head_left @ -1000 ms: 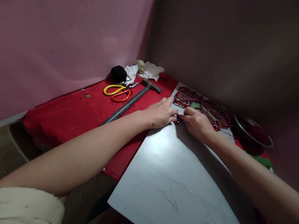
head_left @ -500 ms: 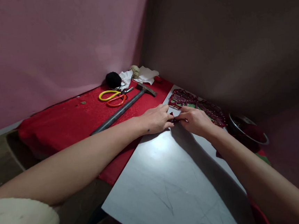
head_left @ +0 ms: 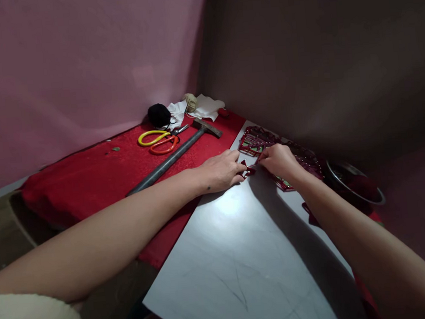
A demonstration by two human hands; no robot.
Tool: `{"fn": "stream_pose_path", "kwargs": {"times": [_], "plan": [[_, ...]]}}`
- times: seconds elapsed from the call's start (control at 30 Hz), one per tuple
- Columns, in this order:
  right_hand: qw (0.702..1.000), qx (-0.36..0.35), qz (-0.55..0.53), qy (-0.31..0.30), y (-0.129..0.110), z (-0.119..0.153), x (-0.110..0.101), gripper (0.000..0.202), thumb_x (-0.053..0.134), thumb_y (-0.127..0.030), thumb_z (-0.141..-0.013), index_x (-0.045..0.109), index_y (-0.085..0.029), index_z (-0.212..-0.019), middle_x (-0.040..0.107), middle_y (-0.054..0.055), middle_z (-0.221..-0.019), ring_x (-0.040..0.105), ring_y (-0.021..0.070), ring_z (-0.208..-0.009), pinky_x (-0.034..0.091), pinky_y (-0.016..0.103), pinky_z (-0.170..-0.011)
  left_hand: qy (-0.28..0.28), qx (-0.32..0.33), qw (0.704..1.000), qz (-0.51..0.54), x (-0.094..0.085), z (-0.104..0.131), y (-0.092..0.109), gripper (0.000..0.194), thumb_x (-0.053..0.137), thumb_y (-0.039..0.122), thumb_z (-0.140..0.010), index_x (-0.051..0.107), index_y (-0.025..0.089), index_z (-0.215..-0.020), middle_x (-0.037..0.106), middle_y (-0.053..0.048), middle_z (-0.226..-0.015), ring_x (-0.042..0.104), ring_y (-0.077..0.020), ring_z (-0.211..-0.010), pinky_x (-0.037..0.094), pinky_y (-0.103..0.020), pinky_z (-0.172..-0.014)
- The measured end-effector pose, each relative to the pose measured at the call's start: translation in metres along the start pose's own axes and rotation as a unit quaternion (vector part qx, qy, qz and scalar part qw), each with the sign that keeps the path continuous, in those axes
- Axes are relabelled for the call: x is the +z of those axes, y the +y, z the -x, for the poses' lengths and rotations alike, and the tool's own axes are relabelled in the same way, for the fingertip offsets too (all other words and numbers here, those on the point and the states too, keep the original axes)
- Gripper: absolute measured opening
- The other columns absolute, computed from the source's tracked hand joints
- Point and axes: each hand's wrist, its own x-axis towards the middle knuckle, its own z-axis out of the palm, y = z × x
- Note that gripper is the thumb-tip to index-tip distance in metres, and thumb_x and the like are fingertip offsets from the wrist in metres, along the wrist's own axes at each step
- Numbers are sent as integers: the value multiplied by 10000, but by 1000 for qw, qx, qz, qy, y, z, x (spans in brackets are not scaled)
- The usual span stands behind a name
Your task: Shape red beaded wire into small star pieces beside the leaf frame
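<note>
My left hand (head_left: 223, 171) lies on the white board (head_left: 220, 248), its fingers spread at a small dark red thread-wound shape (head_left: 249, 171). Just right of that shape, my right hand (head_left: 280, 161) is closed in a pinch on dark red thread (head_left: 254, 164), of which only a short, thin stretch shows. Behind and under the right hand is a larger pattern of nails wound with dark red thread (head_left: 255, 138), with some green showing beneath it. The right forearm hides part of this pattern.
Left of the board, on red cloth (head_left: 83, 175), lie a hammer (head_left: 175, 155) and scissors with yellow and orange handles (head_left: 154, 138). Black yarn (head_left: 159, 115), beige yarn (head_left: 190, 102) and white cloth (head_left: 208, 106) sit in the corner. A metal bowl (head_left: 376, 200) stands at right.
My right hand has drawn a little up and away from the left, uncovering more of the small red shape. My left hand has stayed nearly in place.
</note>
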Motion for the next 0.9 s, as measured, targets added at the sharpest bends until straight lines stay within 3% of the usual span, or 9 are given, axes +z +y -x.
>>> {"fn": "stream_pose_path", "kwargs": {"times": [0.2,0.47,0.57,0.73,0.9], "plan": [[992,-37,115,34,-24,-9,-2,287,451,-248,-779,709,-182,-887,689,149,-918,628,255,-840,428,309,-646,7,12,1000,-8,1,0,-1,311,441,357,-874,626,185,-1056,495,-99,-994,460,-218,-948,387,-317,-810],[994,-46,100,10,-56,-9,5,262,465,-248,-767,697,-177,-866,691,130,-888,630,256,-838,417,294,-621,10,10,1000,-3,3,1,-2,301,450,315,-855,644,161,-1025,498,-99,-1002,469,-216,-951,411,-315,-802],[994,-87,66,23,-48,6,6,216,491,-255,-761,693,-200,-813,693,80,-855,622,219,-819,405,271,-625,12,13,1000,2,3,1,-4,285,444,294,-853,642,160,-1007,499,-97,-1003,474,-206,-939,413,-304,-791],[983,-161,-29,79,-13,24,12,236,479,-192,-783,709,-227,-827,676,16,-890,603,147,-787,397,241,-666,10,29,999,15,0,1,-7,260,478,306,-844,642,167,-990,503,-82,-952,488,-195,-916,403,-304,-817],[974,-210,30,82,-1,27,17,339,417,-168,-818,710,-259,-963,648,18,-859,578,137,-721,345,246,-584,50,-8,995,85,1,-1,-11,263,467,297,-854,622,176,-1028,471,-56,-904,506,-152,-814,419,-272,-763]]}}
